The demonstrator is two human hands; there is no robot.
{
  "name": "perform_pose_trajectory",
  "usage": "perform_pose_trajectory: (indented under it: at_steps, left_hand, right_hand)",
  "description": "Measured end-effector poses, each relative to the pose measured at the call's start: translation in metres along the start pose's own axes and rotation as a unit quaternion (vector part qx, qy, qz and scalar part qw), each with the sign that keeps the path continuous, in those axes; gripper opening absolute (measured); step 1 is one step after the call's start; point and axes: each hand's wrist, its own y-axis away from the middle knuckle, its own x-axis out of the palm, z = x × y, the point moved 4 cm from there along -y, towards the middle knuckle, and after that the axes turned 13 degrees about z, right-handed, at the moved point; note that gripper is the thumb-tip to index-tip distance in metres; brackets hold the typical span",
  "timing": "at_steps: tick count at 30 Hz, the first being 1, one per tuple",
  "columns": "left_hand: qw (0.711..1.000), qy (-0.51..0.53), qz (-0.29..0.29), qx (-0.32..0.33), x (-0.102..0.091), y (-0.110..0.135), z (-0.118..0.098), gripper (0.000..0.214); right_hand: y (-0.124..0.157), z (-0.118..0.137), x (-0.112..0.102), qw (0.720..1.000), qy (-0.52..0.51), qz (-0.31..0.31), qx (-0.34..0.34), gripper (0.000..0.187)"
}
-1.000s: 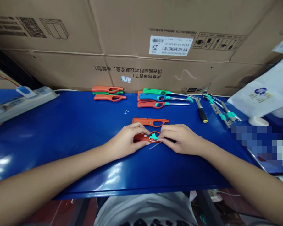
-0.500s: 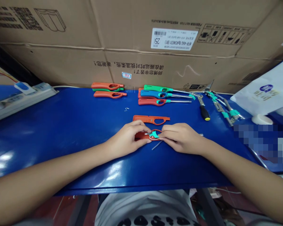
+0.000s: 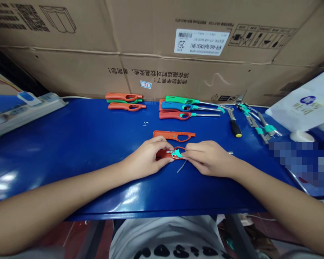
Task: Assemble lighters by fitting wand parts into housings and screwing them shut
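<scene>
Between my hands lies an orange-red lighter half-shell (image 3: pixel 163 154) with a green trigger piece (image 3: pixel 177 153), a small metallic part and a thin wire in it. My left hand (image 3: pixel 151 154) is closed around the shell's left end, thumb and fingertips at the metallic part. Thumb and fingers of my right hand (image 3: pixel 206 158) pinch at the green trigger and wire; a thin grey tube (image 3: pixel 181 166) sticks out below them. A metal tip (image 3: pixel 230 153) shows past the right hand. Just beyond lies a matching orange half-shell (image 3: pixel 175 136), inner side up.
Several long-necked lighters (image 3: pixel 189 115) and orange lighter shells (image 3: pixel 125 106) lie along the cardboard box (image 3: pixel 91 64). To the right are a black-handled screwdriver (image 3: pixel 235 128), metal nozzles with green triggers (image 3: pixel 259 124) and a white bag (image 3: pixel 294 104). A power strip (image 3: pixel 48 106) stands left; small screws (image 3: pixel 145 123) lie mid-table.
The view has shifted slightly. My hands stay at the shell, with only small finger movements around the green trigger and metallic part; the grey tube's free end has moved slightly right.
</scene>
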Motion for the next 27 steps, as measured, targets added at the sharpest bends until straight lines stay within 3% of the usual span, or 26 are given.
perform_pose_trajectory:
  at_steps: [7,15,20,24,27]
  left_hand:
    - [1.0,0.003,-0.019,0.002,0.001,0.0,0.001,0.022]
    - [0.999,-0.045,0.019,0.016,0.001,0.002,-0.011,0.039]
    - [0.999,-0.033,-0.003,0.025,0.003,0.0,-0.012,0.021]
    - [1.0,-0.016,-0.015,0.009,0.002,0.0,-0.008,0.011]
    - [0.999,-0.021,-0.015,0.018,0.002,0.001,-0.009,0.01]
  right_hand:
    - [0.003,-0.004,-0.002,0.996,-0.053,0.051,0.049,0.025]
    - [0.002,-0.001,-0.002,0.994,-0.065,0.072,0.045,0.026]
    - [0.001,-0.001,-0.002,0.995,-0.064,0.063,0.046,0.024]
    - [0.002,-0.006,-0.003,0.991,-0.094,0.046,0.089,0.018]
    - [0.002,-0.009,-0.004,0.982,-0.142,0.05,0.114,0.024]
